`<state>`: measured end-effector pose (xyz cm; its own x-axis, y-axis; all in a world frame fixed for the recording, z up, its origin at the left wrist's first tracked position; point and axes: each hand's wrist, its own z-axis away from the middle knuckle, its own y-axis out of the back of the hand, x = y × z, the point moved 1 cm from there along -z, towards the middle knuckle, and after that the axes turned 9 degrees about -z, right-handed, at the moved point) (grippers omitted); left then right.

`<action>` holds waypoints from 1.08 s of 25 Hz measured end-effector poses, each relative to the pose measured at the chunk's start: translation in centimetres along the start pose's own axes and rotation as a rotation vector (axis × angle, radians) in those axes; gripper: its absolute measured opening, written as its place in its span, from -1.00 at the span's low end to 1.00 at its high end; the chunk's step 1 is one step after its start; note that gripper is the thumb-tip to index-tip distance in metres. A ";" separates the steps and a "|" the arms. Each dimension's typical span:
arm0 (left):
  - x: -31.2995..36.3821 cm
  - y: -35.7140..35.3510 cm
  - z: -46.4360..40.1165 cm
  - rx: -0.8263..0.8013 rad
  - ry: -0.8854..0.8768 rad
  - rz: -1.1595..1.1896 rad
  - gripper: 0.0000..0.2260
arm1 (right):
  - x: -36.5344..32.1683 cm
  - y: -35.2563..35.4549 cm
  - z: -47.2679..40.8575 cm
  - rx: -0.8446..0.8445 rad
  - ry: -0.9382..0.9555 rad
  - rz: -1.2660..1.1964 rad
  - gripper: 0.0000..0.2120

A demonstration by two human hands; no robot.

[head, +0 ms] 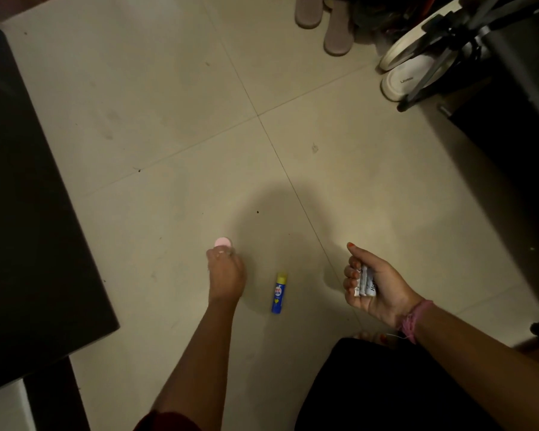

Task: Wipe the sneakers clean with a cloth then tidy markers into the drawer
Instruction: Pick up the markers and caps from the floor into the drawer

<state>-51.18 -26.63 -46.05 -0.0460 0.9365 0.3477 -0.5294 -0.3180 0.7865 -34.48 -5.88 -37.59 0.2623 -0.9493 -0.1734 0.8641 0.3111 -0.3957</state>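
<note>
The markers (366, 281), a small white bundle, sat in the right hand (375, 283), palm up, its grip curled around them just above the floor (168, 104). The left hand (226, 275) reached down to the tiles, its grip pinching a small object with a round pink end (223, 242). Between the two hands a blue glue stick (279, 293) with a yellow cap lay flat on the floor. A pink thread band (413, 318) circled the right wrist. Far off, white sandals (408, 79) and pinkish slippers (324, 23) rested near a dark stand.
</note>
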 end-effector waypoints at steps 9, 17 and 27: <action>-3.8 -0.8 -2.0 -0.121 0.069 -0.353 -0.66 | -0.2 -0.8 0.3 -0.014 -0.030 -0.016 -0.72; 3.0 -0.5 8.1 -0.259 0.129 0.588 -0.72 | -3.7 -1.0 5.7 -0.131 -0.011 -0.073 -0.84; 18.1 10.0 24.9 -0.706 -0.068 0.920 -0.84 | -4.5 0.0 25.5 -0.191 0.224 -0.280 -0.75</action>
<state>-36.23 -16.58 -19.19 -0.6246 0.3782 0.6832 -0.6755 -0.7007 -0.2296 -24.70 -2.80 -13.85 -0.0901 -0.9715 -0.2194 0.7879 0.0652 -0.6123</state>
